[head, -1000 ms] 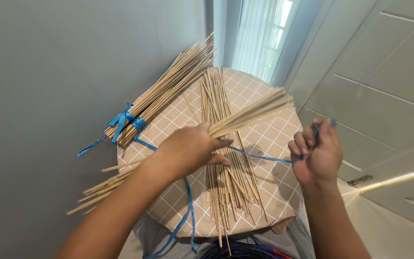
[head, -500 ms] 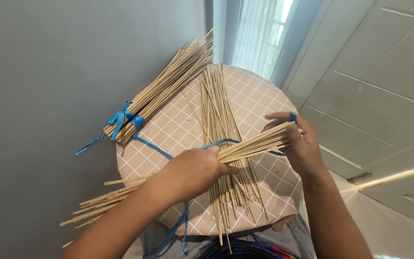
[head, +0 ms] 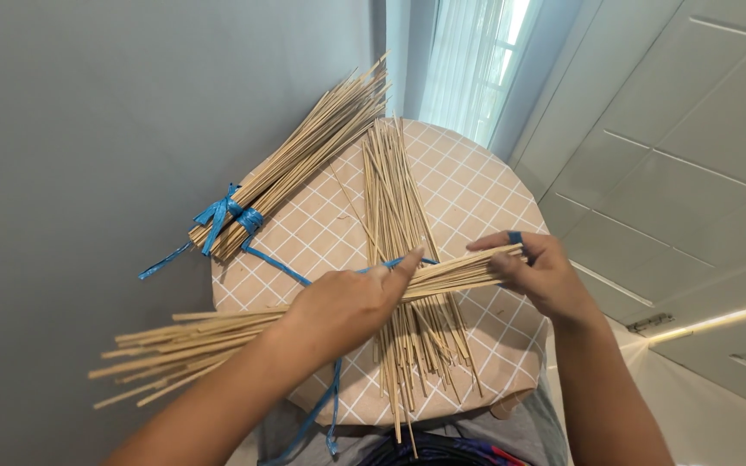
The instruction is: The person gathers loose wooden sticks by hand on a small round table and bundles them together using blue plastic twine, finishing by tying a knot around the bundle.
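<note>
Our left hand is closed around the middle of a bundle of thin bamboo sticks, which lies crosswise in front of us. Its far ends fan out loosely past our left wrist, beyond the edge of the round worktop with its tan, white-checked cover. Our right hand pinches the other end of the same bundle between thumb and fingers, so both hands are shut on it and hold it just above the worktop. A blue plastic string runs from near our left fingertips across the cover, and another stretch of it hangs down below our left wrist; a bit of blue also shows at the top of our right fingers.

Under the held bundle, between our two hands, a loose pile of sticks lies lengthwise, reaching away from us. Beyond our left hand, well apart from it, a tied bundle rests slanted over the worktop's edge, bound with a blue knot.
</note>
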